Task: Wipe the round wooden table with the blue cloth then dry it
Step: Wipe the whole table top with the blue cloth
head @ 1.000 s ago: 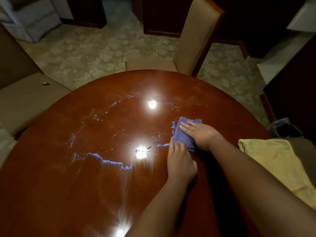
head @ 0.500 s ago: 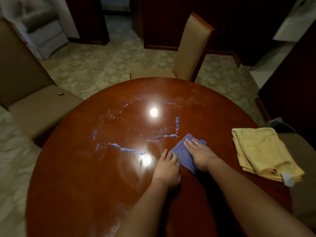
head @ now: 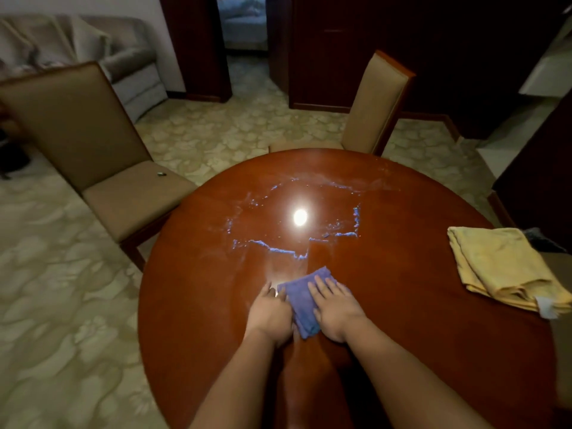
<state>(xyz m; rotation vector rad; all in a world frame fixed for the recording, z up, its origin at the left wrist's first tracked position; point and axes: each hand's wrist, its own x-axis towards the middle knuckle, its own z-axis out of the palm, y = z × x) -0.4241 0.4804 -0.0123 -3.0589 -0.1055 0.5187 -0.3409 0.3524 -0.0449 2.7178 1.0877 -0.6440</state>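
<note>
dragging blue cloth (head: 301,300) nearer across table (head: 402,305), both hands flat.

Both forearms are reaching forward side by side; the left hand (head: 270,314) and right hand (head: 335,311) are pressing flat, fingers straight.

Dim room, lamp glare on table (head: 216,305), bowed edges

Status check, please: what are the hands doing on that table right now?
Right hand flat on blue cloth, left hand beside it. Wet streaks remain on table. Yellow towel waits aside.
</note>
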